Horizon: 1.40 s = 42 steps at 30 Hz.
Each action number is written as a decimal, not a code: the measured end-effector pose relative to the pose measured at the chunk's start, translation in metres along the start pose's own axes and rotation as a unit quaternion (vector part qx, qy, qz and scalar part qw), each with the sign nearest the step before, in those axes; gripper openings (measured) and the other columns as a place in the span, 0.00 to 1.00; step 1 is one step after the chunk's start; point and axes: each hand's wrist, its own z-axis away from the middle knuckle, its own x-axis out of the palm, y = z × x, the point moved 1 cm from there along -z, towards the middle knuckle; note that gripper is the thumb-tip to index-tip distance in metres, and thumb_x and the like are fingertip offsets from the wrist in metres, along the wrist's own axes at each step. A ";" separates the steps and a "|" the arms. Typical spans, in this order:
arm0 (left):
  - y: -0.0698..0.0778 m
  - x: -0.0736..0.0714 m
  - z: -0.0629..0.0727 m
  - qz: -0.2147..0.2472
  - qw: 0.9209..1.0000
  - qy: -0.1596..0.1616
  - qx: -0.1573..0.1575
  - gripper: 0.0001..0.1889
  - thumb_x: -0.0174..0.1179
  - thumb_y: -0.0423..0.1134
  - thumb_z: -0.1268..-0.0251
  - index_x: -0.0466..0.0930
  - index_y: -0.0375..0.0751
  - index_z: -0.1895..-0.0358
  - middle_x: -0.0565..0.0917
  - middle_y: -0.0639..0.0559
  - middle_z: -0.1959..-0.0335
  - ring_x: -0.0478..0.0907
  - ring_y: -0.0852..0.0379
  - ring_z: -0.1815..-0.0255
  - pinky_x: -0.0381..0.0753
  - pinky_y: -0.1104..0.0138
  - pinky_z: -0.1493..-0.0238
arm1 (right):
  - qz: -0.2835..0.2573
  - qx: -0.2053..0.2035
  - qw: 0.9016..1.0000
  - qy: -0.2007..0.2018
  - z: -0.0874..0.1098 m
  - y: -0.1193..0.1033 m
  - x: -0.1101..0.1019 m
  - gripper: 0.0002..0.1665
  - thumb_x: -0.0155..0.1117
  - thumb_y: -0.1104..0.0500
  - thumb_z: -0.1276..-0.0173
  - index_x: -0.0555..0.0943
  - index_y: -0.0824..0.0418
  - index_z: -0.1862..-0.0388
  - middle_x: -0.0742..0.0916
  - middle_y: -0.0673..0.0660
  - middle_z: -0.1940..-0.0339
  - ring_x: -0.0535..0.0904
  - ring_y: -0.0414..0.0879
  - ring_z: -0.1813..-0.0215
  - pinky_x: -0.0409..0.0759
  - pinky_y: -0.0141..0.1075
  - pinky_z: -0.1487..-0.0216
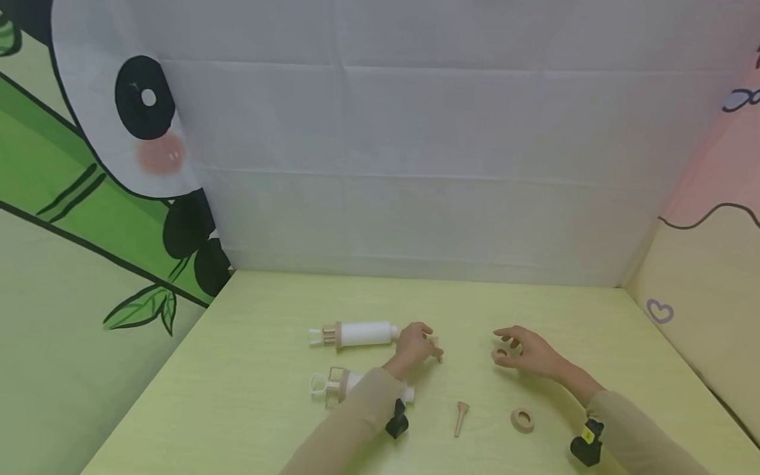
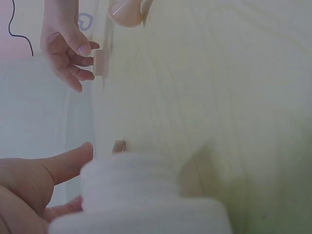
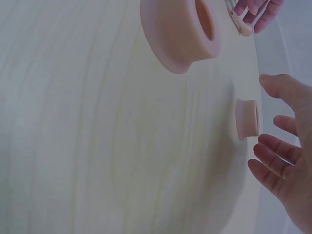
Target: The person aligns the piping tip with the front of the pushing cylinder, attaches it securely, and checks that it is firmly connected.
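Observation:
My left hand (image 1: 415, 346) reaches over a small peach flared peg (image 1: 436, 342), with thumb and fingers spread apart around it. Loosely bent fingers of my right hand (image 1: 531, 354) hover at a peach flanged ring (image 1: 501, 354); the right wrist view shows that ring (image 3: 247, 119) right by the fingertips. Behind the left wrist lies a white cylinder (image 1: 365, 333) with a peach collar and a white end piece. A second white cylinder (image 1: 410, 394) is partly hidden under the left sleeve.
Nearer the front of the pale yellow table (image 1: 237, 409) lie another flared peg (image 1: 461, 419) and another flanged ring (image 1: 522, 420). A white sheet (image 1: 415, 165) hangs along the back, with printed walls at both sides.

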 end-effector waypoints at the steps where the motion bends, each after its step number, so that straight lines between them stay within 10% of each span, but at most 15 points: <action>1: 0.001 0.001 0.000 -0.006 1.000 0.000 -0.002 0.21 0.71 0.33 0.58 0.76 0.32 0.57 0.79 0.43 0.60 0.75 0.48 0.61 0.77 0.63 0.63 | -0.001 0.001 1.000 0.000 0.000 0.000 0.000 0.32 0.67 0.53 0.43 0.72 0.70 0.45 0.79 0.63 0.55 0.74 0.51 0.59 0.74 0.32 0.70; 20: 0.003 0.018 -0.002 -0.116 0.993 0.017 0.012 0.10 0.68 0.28 0.60 0.82 0.36 0.69 0.82 0.49 0.70 0.78 0.53 0.68 0.78 0.67 0.68 | -0.025 -0.031 0.999 -0.013 -0.002 0.000 0.004 0.20 0.65 0.63 0.42 0.76 0.71 0.52 0.79 0.60 0.62 0.74 0.48 0.64 0.75 0.30 0.71; 42: 0.001 0.018 -0.002 -0.125 0.991 0.029 0.024 0.02 0.67 0.31 0.54 0.84 0.37 0.75 0.83 0.49 0.73 0.75 0.58 0.77 0.74 0.72 0.78 | -0.013 -0.039 0.999 -0.026 -0.003 0.003 0.007 0.14 0.65 0.63 0.42 0.79 0.69 0.57 0.80 0.54 0.65 0.75 0.45 0.65 0.75 0.29 0.70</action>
